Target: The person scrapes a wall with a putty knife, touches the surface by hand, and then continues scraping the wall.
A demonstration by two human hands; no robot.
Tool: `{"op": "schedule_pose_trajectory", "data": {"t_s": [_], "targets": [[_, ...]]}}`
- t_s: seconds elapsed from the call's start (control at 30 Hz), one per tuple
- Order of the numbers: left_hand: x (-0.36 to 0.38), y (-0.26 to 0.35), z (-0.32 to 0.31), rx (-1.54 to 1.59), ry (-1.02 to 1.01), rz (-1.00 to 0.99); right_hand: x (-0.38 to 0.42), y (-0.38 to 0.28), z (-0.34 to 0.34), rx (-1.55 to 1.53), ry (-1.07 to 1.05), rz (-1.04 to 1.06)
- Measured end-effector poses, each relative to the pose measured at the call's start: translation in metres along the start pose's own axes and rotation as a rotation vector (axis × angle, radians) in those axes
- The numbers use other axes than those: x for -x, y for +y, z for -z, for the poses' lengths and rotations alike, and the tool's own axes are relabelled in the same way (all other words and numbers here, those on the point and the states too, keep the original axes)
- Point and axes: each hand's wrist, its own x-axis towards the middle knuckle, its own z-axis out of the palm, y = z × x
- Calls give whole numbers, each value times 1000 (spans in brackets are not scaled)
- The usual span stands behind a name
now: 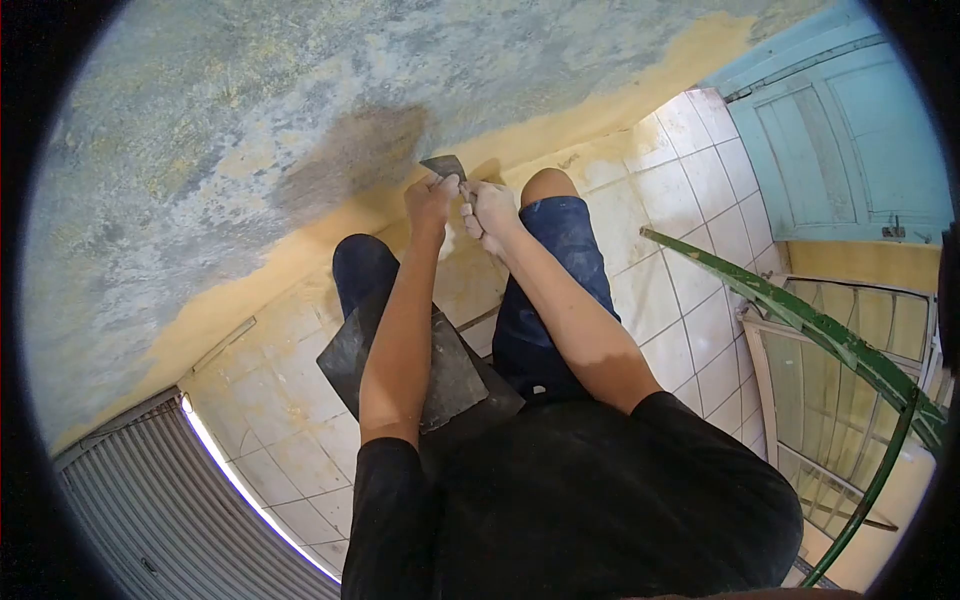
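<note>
A putty knife with a dark flat blade (445, 167) is in front of the wall, close to its lower part. My right hand (492, 212), dusted white, is closed around the knife's handle. The fingers of my left hand (430, 200) are closed at the left edge of the blade, pressed on it. Up and left of the blade, a darker brownish patch (360, 150) marks the mottled blue-grey wall (200, 150). A dark flat plate (455, 380) lies across my lap, partly hidden under my left forearm.
White floor tiles (680, 290) spread below the wall. At the right are a blue door (840, 140), a metal-barred frame (850, 330) and a green diagonal bar (800, 315). A grey corrugated shutter (170, 500) stands at lower left.
</note>
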Motion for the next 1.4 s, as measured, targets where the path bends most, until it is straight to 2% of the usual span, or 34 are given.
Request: {"op": "schedule_pose_trajectory", "data": {"t_s": [0.07, 0.2, 0.3, 0.37, 0.47, 0.6, 0.7, 0.77, 0.87, 1.0, 1.07, 1.2, 1.27, 1.4], "targets": [[-6, -16, -1, -37, 33, -30, -3, 10, 7, -7, 33, -6], [5, -2, -7, 1, 79, -22, 4, 4, 5, -50, 2, 4], [5, 11, -1, 66, -6, -58, 3, 2, 0, -53, -12, -11], [-4, -11, 0, -79, 39, -26, 1, 11, 7, -43, 21, -18], [1, -4, -3, -116, 100, -3, -6, 9, 3, -46, -46, -17], [3, 8, 1, -60, 56, -58, 7, 5, -2, -41, 1, -3], [5, -5, -3, -220, 83, -42, -3, 18, 6, -55, -6, -17], [-18, -37, -2, 97, 34, -22, -8, 14, 3, -35, -37, 12], [-7, -17, -3, 33, 56, 9, 4, 7, -4, 18, 8, 2], [-11, -31, 0, -105, 69, -20, 0, 16, 0, 15, 32, 12], [-12, -28, 0, -143, 83, -13, -9, 19, 2, -41, -22, 23], [19, 29, -1, -63, 90, -50, 15, 3, -2, -58, -73, 40], [29, 44, -1, -93, 77, -107, 22, -1, -4, -86, -1, 15], [6, 14, -2, 16, 9, -27, 6, 3, -3, -85, 41, -5]]}}
